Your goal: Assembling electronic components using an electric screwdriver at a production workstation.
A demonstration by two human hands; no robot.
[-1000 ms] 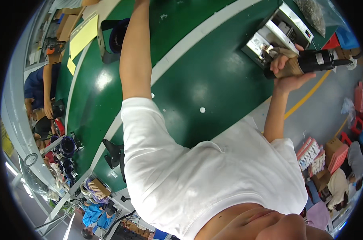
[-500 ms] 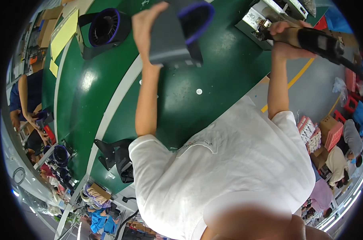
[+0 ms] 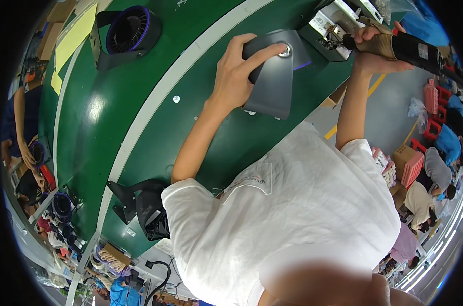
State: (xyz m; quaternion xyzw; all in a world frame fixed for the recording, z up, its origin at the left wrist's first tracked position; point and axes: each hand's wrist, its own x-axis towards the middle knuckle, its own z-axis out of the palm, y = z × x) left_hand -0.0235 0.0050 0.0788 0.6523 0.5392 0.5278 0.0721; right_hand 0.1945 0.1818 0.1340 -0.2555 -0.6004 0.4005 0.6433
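My left hand [image 3: 236,71] is closed around a dark grey fan housing [image 3: 274,89] above the green bench, its index fingertip at a shiny round metal piece [image 3: 286,51] on the housing's face. A bit of purple rim shows along the housing's far right edge. My right hand [image 3: 376,53] grips a black electric screwdriver [image 3: 417,53] with a tan wrap round its grip. The driver's front end points left, close to a metal box [image 3: 325,33] with an exposed mechanism, likely a screw feeder. Whether the tip touches it I cannot tell.
A second housing with a purple-ringed fan [image 3: 132,30] stands at the far left of the bench. Black bracketed parts [image 3: 147,206] lie by my left elbow. A pale strip [image 3: 157,94] divides the bench. At left a co-worker's arm [image 3: 20,117] handles another purple-ringed part.
My left hand has brought the housing right and nearer and turned it, its purple-rimmed opening now mostly hidden. The screwdriver has shifted slightly right in my right hand.
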